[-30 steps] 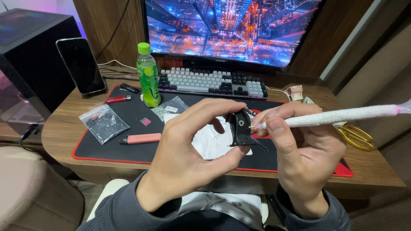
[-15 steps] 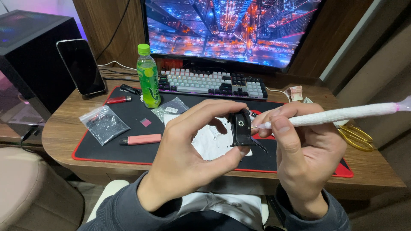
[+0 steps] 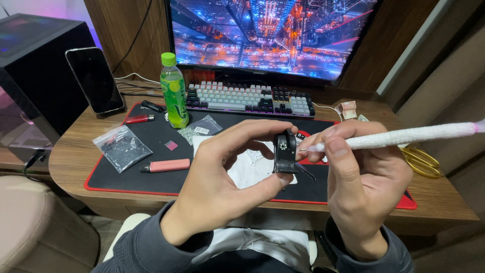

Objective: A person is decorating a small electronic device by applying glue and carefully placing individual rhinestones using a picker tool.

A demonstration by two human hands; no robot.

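Observation:
My left hand (image 3: 227,177) pinches a small black clip-like piece (image 3: 285,153) between thumb and fingers, held upright above the desk mat. A tiny shiny stone sits on the front of the piece. My right hand (image 3: 361,187) grips a long white wrapped stick (image 3: 404,135) like a pen. Its thin tip touches the black piece near the stone. Under both hands lies a white sheet (image 3: 252,167) with small stones on it.
On the black red-edged mat (image 3: 126,172) lie a pink tool (image 3: 165,165), two small plastic bags (image 3: 121,147), a red lighter (image 3: 136,119) and a green bottle (image 3: 174,93). A keyboard (image 3: 250,98), monitor, propped phone (image 3: 95,80) and gold scissors (image 3: 422,161) surround it.
The stick's tip has stayed at the black piece; both hands shifted only slightly.

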